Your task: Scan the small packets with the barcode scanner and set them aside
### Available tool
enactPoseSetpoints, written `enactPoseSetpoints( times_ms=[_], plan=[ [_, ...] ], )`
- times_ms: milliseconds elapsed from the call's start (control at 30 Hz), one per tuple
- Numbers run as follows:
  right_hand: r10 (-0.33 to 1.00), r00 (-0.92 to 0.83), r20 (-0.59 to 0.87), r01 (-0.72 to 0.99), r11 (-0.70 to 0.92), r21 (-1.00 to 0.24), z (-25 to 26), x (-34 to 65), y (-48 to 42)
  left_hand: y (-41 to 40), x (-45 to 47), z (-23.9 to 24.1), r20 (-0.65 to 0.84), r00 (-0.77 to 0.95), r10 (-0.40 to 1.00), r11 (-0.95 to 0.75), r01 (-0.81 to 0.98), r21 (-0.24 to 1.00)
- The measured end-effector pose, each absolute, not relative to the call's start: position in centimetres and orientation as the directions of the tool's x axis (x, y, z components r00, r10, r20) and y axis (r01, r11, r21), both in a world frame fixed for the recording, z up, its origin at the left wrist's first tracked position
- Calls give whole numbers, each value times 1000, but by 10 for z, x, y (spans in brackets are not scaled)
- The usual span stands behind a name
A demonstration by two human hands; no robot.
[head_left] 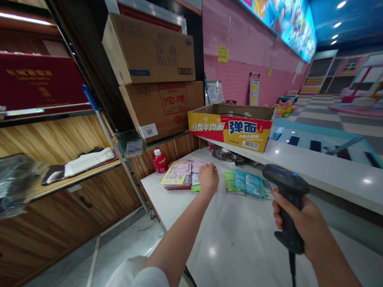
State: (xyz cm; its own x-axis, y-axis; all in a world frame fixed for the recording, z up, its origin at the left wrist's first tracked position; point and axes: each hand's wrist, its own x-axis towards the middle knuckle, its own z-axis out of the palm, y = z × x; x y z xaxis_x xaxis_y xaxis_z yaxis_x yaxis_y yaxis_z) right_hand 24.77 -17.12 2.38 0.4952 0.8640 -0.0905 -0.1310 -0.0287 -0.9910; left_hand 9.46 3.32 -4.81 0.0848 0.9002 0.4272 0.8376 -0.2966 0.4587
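My right hand [304, 223] is wrapped round the grip of a black barcode scanner [286, 193], held upright over the white counter [238, 245], its cable hanging down. My left hand [208, 178] reaches forward with fingers curled, resting on a pile of pink and yellow packets [181, 173] at the counter's far end. Whether it grips a packet I cannot make out. Green and teal packets [246, 183] lie flat between the two hands.
An open yellow-and-red noodle carton [231, 128] stands on the raised ledge behind the packets. A small red bottle [160, 161] stands at the counter's corner. Two brown cardboard boxes [156, 75] are stacked at the left. Wooden shelving and cabinets [51, 197] line the left side.
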Motion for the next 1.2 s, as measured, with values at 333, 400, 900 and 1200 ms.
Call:
enactPoseSetpoints(
  times_ms=[333,400,900,1200],
  plan=[
    [866,487,-117,-104,-75,-992,20,240,-169,71,43,-47,369,-96,925,-23,951,307],
    [868,485,-110,-99,-70,-993,20,239,-169,73,42,-49,397,-106,912,-49,932,360],
    [962,228,-150,28,-160,-987,-5,203,-163,15,10,-102,287,-79,955,-290,-35,956],
    [970,60,-237,180,-244,-953,-17,185,-165,-7,-5,-126,222,-141,965,-227,-18,974]
  ],
)
